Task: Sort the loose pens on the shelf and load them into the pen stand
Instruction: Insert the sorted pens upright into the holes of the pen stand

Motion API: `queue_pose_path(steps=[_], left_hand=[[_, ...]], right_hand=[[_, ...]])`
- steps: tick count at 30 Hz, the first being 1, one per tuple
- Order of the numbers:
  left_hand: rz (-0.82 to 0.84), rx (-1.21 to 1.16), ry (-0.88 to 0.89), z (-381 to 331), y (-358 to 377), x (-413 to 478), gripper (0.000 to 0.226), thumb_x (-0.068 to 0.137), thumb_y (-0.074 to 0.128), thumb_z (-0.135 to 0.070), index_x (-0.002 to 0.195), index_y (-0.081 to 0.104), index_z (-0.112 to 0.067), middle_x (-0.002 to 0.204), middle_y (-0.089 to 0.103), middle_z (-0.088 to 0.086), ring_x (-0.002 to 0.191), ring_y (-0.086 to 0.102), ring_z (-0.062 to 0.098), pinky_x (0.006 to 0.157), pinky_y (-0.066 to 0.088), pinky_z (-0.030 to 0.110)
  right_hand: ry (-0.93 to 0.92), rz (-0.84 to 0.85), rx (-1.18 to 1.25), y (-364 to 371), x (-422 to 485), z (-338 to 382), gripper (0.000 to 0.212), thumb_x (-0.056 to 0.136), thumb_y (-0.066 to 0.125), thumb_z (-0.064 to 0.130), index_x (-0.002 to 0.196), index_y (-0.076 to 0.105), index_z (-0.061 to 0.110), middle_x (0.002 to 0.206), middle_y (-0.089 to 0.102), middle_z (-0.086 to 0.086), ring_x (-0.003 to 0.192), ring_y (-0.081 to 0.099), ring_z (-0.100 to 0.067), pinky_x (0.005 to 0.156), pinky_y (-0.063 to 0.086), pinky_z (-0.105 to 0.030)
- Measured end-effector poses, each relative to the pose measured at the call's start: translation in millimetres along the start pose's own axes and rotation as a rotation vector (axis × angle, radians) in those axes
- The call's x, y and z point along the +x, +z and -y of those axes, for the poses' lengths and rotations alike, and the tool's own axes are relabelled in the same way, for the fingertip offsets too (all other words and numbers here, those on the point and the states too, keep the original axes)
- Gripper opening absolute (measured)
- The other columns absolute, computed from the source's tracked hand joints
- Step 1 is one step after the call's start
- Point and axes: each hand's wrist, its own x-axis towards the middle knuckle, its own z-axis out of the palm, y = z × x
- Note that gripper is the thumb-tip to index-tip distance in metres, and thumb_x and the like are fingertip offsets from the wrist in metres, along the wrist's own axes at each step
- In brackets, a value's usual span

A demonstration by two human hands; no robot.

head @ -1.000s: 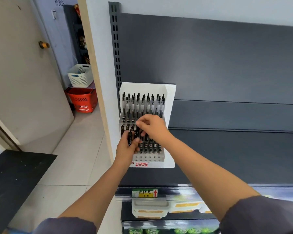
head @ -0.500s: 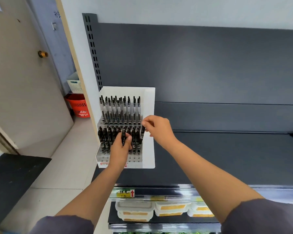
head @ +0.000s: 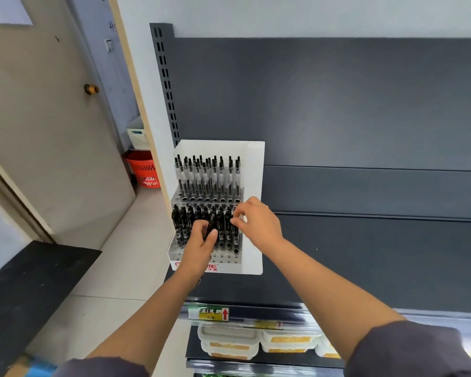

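Loading pens into the white pen stand (head: 252,170) is the step we are doing now, we think. We are looking at a big dark shelf (head: 365,254) that is filling most of the right side of the frame, and the stand is sitting on it near the left end, in the middle of the frame. Clear pens (head: 207,175) are standing in the back row, and black pens (head: 185,221) are filling the row below. The small holes along the front of the stand are looking empty.

Our left hand (head: 199,243) is closing around a few black pens (head: 211,223) in front of the stand. Our right hand (head: 259,223) is pinching one black pen (head: 235,227) at the right end of the black row, and it is looking like we are pushing it down into a hole.

Next, we are guessing, the right hand needs to let go, take one pen from the left hand, and line its tip up with an open hole.

Red letters on the front of the stand (head: 210,266) are partly hiding behind our left wrist; we are reading "ME". A yellow and green tag (head: 208,314) under the shelf edge is showing handwriting too blurry to read, and a red arrow pointing up.
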Motion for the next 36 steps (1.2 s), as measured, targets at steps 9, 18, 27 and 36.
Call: queue_pose_path(steps=[9,18,27,36], left_hand=[[0.031,0.025,0.064,3,-4,15,0.016,0.089,0.061,-0.016,0.104,0.058,-0.019,0.09,0.058,-0.007,0.085,0.054,0.009,0.077,0.044,0.021],[0.057,-0.051,0.141,-16,0,21,0.017,0.089,0.059,-0.01,0.105,0.063,-0.017,0.095,0.065,-0.001,0.091,0.06,0.015,0.084,0.048,0.029],[0.002,0.051,0.208,-14,-16,29,0.018,0.094,0.053,-0.015,0.109,0.061,-0.019,0.104,0.06,-0.007,0.093,0.054,0.003,0.076,0.038,0.008],[-0.055,0.562,0.423,-11,-26,39,0.023,0.09,0.059,-0.018,0.112,0.064,-0.021,0.109,0.064,-0.004,0.106,0.05,0.02,0.087,0.035,0.032]], right_hand=[[0.078,-0.037,0.076,-3,1,3,0.017,0.094,0.051,0.037,0.102,0.06,0.025,0.1,0.048,0.008,0.085,0.054,-0.014,0.064,0.04,-0.028],[0.104,0.071,0.43,-23,3,36,0.01,0.09,0.061,0.019,0.088,0.066,0.011,0.072,0.058,0.01,0.073,0.058,-0.011,0.068,0.05,-0.028],[0.107,-0.099,0.184,-30,2,34,0.01,0.09,0.059,0.033,0.09,0.065,0.025,0.078,0.064,0.011,0.08,0.061,-0.013,0.074,0.054,-0.037],[0.013,-0.112,-0.107,-4,-5,26,0.019,0.091,0.056,0.037,0.096,0.068,0.024,0.101,0.065,0.007,0.107,0.047,-0.018,0.079,0.043,-0.033]])
